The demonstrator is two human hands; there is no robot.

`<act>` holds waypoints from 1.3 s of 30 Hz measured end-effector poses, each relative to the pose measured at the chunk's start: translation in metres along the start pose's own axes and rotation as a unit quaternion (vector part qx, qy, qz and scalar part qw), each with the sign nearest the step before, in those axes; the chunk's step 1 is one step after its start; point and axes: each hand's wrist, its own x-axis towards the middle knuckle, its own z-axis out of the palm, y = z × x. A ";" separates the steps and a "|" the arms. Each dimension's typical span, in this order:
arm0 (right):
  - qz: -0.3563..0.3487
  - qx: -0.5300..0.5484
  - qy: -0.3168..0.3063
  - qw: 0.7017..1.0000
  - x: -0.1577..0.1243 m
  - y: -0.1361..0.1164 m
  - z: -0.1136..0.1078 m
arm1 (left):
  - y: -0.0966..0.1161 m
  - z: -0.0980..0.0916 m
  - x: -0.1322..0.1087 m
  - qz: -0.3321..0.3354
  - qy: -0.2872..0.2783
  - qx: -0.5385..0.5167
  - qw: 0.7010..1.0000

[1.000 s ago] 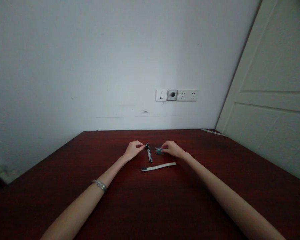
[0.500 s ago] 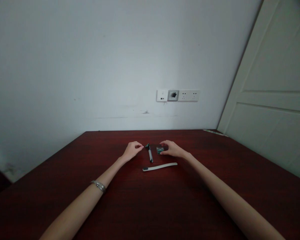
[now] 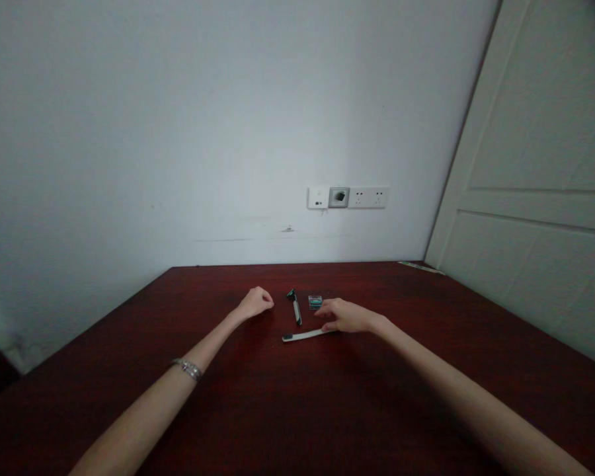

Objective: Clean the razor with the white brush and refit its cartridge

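A black razor handle (image 3: pixel 295 305) lies on the dark red table (image 3: pixel 228 410). Just right of it sits a small clear case of green blade cartridges (image 3: pixel 315 302). In front of both lies a long white handle (image 3: pixel 303 336). My left hand (image 3: pixel 256 303) rests to the left of the razor handle, fingers curled loosely, nothing in them, not touching it. My right hand (image 3: pixel 344 317) hovers over the right end of the white handle, fingers bent downward and slightly apart; whether they touch it is unclear.
The table's far edge meets a white wall with a row of sockets (image 3: pixel 348 197). A white door (image 3: pixel 540 198) runs along the right side. A thin pale strip (image 3: pixel 419 266) lies at the table's far right corner.
My right hand let go of the blade case and came back toward me, over the white handle. My left hand drew a little away from the razor handle.
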 end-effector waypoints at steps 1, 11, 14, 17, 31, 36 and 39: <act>0.006 0.001 -0.006 1.000 -0.001 -0.001 -0.001 | 0.002 0.001 -0.001 -0.013 -0.009 0.002 1.000; 0.032 -0.022 -0.048 0.998 -0.007 -0.007 -0.004 | 0.046 0.026 0.009 -0.067 -0.074 -0.060 0.993; 0.034 -0.034 -0.037 0.998 -0.011 -0.005 -0.002 | 0.056 0.030 0.015 -0.074 -0.065 -0.025 0.995; 0.032 -0.038 -0.029 0.998 -0.014 -0.003 -0.001 | 0.058 0.030 0.017 -0.086 -0.055 -0.009 0.995; 0.103 0.100 0.134 0.981 -0.078 0.037 -0.025 | 0.053 0.025 0.020 -0.073 -0.072 0.043 0.994; 0.279 0.090 0.201 0.935 -0.119 0.081 -0.031 | 0.067 0.035 0.021 -0.090 -0.099 0.102 0.986; 0.335 0.037 0.222 0.915 -0.132 0.099 -0.031 | 0.077 0.040 0.021 -0.104 -0.084 0.141 0.981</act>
